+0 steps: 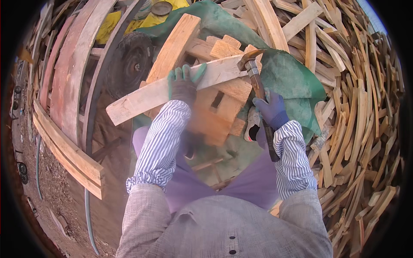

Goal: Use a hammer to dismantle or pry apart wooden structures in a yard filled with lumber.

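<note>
A pale wooden board (142,102) lies slanted across a stack of wood blocks (211,111). My left hand (184,84), in a dark glove with green fingers, grips the board near its middle, fingers over the far edge. My right hand (270,108), in a blue-purple glove, is closed around the handle of a claw hammer (256,80). The rusty hammer head is at the board's right end; I cannot tell whether it touches the wood. One block below the board has a dark rectangular slot.
A green tarp (290,80) spreads under and behind the blocks. Loose wood strips (358,122) are heaped along the right. To the left stand a cart with reddish planks (72,64), a black rubber wheel (134,64) and two stacked timbers (69,148). A shoe (252,124) shows beside the blocks.
</note>
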Tool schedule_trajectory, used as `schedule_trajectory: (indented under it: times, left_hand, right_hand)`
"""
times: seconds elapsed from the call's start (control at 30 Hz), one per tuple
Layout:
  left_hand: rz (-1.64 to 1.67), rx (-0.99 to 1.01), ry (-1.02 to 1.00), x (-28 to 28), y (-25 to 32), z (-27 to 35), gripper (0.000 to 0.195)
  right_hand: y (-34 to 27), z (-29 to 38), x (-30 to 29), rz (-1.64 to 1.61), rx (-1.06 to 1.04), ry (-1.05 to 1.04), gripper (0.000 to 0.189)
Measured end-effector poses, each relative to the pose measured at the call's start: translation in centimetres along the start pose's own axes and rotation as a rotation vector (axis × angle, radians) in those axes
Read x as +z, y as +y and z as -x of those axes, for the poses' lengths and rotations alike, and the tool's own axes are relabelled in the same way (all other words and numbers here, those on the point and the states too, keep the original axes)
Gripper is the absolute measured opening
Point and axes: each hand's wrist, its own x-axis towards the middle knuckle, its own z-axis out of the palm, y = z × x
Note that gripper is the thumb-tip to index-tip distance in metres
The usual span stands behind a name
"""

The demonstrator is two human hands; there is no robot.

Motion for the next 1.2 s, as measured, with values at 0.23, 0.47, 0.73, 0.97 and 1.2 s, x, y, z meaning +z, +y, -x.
schedule_trajectory:
  times: [0.23, 0.47, 0.73, 0.97, 1.2]
  left_hand:
    - [0.106, 0.002, -0.032, 0.0, 0.3, -0.4, 0.074]
    - [0.100, 0.006, -0.013, -0.1, 0.1, -0.5, 0.076]
    - [0.066, 0.015, -0.078, -1.1, 0.7, -0.9, 0.075]
    - [0.060, -0.051, 0.035, 0.6, -1.4, 1.0, 0.076]
    - [0.130, 0.069, -0.001, -1.7, 1.5, -1.1, 0.075]
  right_hand:
    - [-2.6, 1.5, -1.3, -0.439, 0.025, 0.165, 0.035]
    - [0.3, 1.0, -0.8, -0.259, 0.225, -0.014, 0.029]
    - [1.4, 2.4, 1.4, -0.179, -0.126, 0.260, 0.032]
    - [-1.7, 2.1, -0.5, -0.063, -0.242, 0.238, 0.031]
    - [2.8, 1.8, 3.8, -0.543, -0.073, 0.323, 0.020]
